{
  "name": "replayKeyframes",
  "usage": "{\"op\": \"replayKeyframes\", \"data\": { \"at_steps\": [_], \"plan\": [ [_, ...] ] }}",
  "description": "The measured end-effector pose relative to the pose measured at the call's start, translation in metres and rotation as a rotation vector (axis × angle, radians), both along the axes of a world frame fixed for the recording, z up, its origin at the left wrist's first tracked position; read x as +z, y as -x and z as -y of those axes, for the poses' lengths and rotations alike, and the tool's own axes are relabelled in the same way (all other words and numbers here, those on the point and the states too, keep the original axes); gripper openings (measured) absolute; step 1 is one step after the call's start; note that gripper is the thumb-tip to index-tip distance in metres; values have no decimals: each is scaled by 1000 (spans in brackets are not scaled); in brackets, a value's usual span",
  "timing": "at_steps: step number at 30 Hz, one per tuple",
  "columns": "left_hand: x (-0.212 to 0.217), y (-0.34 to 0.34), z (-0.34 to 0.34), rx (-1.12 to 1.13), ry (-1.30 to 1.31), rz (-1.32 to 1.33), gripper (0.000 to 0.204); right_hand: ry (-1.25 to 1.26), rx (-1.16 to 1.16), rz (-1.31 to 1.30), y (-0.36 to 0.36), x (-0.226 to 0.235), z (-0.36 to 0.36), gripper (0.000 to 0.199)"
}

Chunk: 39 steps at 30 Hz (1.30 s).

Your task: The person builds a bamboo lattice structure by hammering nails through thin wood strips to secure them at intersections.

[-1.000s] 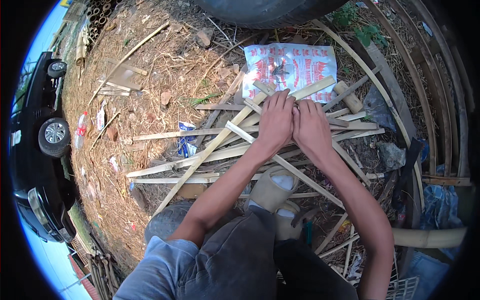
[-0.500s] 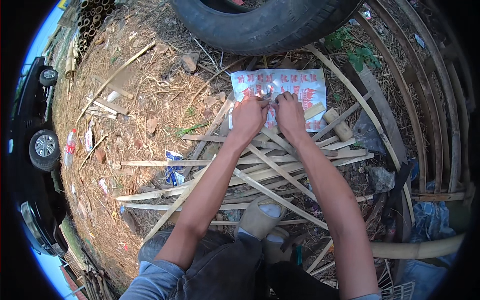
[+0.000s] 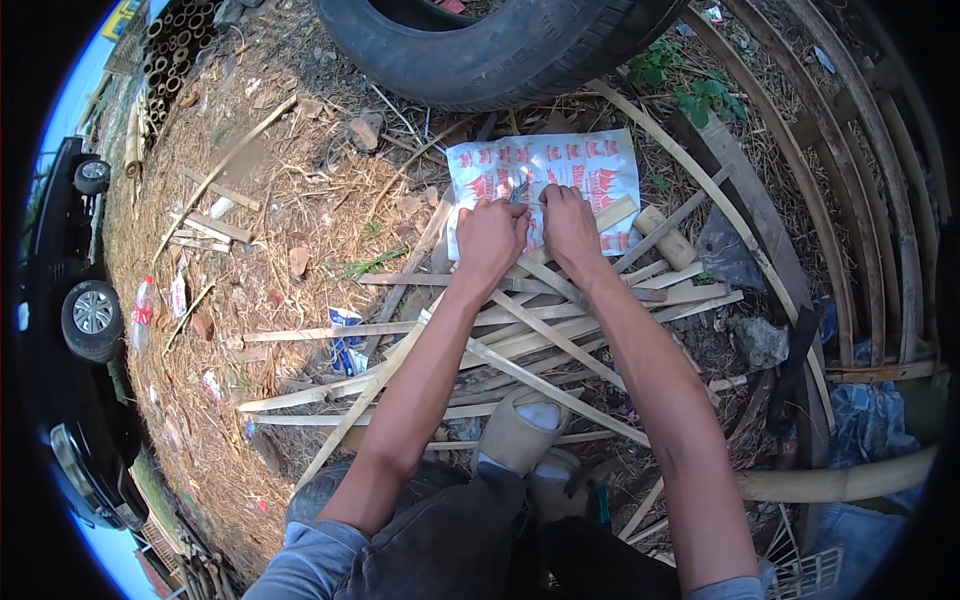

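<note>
My left hand (image 3: 489, 240) and my right hand (image 3: 568, 224) are stretched out side by side over a pile of split bamboo strips (image 3: 520, 340) lying on the ground. Both sets of fingers are curled at the lower edge of a white and red printed plastic sheet (image 3: 590, 160). A small dark thing sits between the fingertips; I cannot tell what it is or which hand pinches it. Several strips cross under my wrists.
A black tyre (image 3: 500, 50) lies just beyond the sheet. Curved bamboo slats (image 3: 850, 230) arc along the right. A thick bamboo pole (image 3: 850, 482) lies lower right. A dark car (image 3: 80, 330) stands at the left. Straw and litter cover the ground.
Both hands have moved forward, away from my body, from the middle of the strips to the edge of the printed sheet. The view has tilted up, and more of the tyre shows.
</note>
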State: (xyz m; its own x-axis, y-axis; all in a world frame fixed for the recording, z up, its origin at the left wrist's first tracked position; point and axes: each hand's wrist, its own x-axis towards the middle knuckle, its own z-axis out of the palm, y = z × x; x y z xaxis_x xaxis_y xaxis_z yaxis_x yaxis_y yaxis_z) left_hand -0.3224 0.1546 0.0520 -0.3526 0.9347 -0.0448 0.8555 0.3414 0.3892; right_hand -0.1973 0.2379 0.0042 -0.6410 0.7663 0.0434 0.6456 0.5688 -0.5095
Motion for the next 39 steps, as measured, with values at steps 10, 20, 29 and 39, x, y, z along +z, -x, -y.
{"op": "replayKeyframes", "data": {
  "at_steps": [10, 20, 29, 39],
  "plan": [
    [1, 0, -1, 35, -18, 99, 28, -30, 83, -40, -12, 1, 1, 19],
    [9, -39, -3, -174, -243, 2, 25, -66, 35, -295, -30, 15, -1, 16],
    [25, -78, 37, -21, -291, 725, 19, 71, -122, -438, -99, 52, 59, 22],
    [73, -211, 108, -778, -191, 547, 16, 333, -762, -724, -244, 100, 230, 14]
  ]
}}
